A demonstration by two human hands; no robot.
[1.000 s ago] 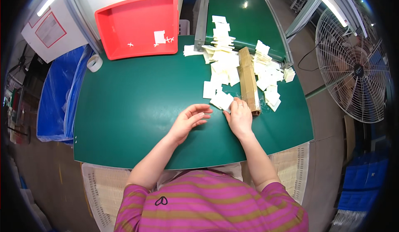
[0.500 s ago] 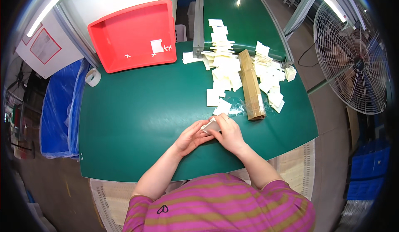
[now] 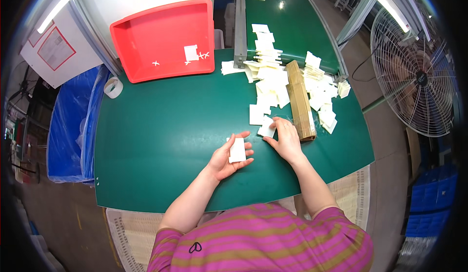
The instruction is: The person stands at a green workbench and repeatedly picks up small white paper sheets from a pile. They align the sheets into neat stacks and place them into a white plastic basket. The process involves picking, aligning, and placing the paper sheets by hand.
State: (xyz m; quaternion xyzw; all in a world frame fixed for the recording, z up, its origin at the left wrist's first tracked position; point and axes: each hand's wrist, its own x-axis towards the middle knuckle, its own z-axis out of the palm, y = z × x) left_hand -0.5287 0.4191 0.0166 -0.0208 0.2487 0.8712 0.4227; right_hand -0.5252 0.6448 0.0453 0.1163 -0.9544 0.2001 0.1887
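Observation:
My left hand (image 3: 226, 162) is palm up and holds a flat white plastic plate (image 3: 237, 150) across the palm and fingers, with the thumb along its edge. To its right, my right hand (image 3: 287, 140) reaches to another white plastic plate (image 3: 266, 127) at the near end of a loose pile. Thumb and fingers of that hand are spread around the plate's right side; whether they press on it I cannot tell. Beyond lies the pile of similar white plates (image 3: 268, 87), overlapping one another.
A long brown cardboard piece (image 3: 301, 101) divides the pile from more white plates (image 3: 321, 94) on the right. The red bin (image 3: 161, 72) at the back left holds a plate and small white bits. A tape roll (image 3: 113, 88), blue-lined bin (image 3: 73, 131), green conveyor (image 3: 282, 18) and fan (image 3: 420, 77) surround the table.
My hands have moved apart. The white plate that both handled now lies in the left palm, and my right hand has gone right and forward to the pile's nearest plate.

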